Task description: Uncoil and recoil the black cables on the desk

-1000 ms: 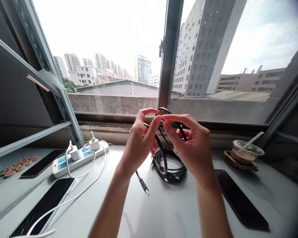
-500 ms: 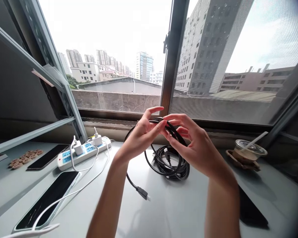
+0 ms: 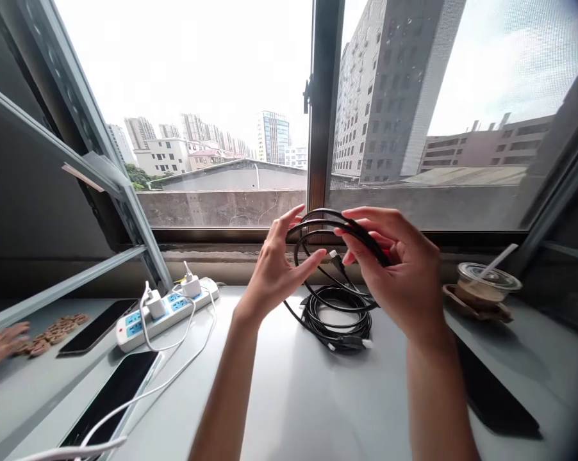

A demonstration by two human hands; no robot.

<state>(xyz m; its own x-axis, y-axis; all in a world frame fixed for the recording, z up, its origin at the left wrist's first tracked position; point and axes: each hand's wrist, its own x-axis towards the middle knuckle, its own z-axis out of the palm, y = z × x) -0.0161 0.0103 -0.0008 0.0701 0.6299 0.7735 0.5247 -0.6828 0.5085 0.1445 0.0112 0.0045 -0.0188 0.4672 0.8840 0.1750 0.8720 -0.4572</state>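
Loops of black cable (image 3: 320,223) hang in the air between my two hands. My right hand (image 3: 402,262) is closed round the gathered loops, thumb in front and fingers behind. My left hand (image 3: 279,269) is open at the left side of the loops, thumb and fingers spread; whether it touches the cable I cannot tell. One cable plug (image 3: 336,258) with a pale tip dangles below the loops, near my right fingers. Underneath, a second coil of black cable (image 3: 313,317) lies on the grey-white table (image 3: 313,397), a plug at its front edge.
To the left are a white power strip (image 3: 173,312) with chargers, a white charging cable (image 3: 173,378) and two phones (image 3: 97,326). Another person's hand (image 3: 3,346) touches small brown pieces (image 3: 61,333). At right stand a lidded drink cup (image 3: 486,282) and a dark flat object (image 3: 498,390).
My right hand has moved right with the loops, and my left hand has come off them and spread. The loose plug has swung from lower left to the middle. Another person's hand has appeared at left.
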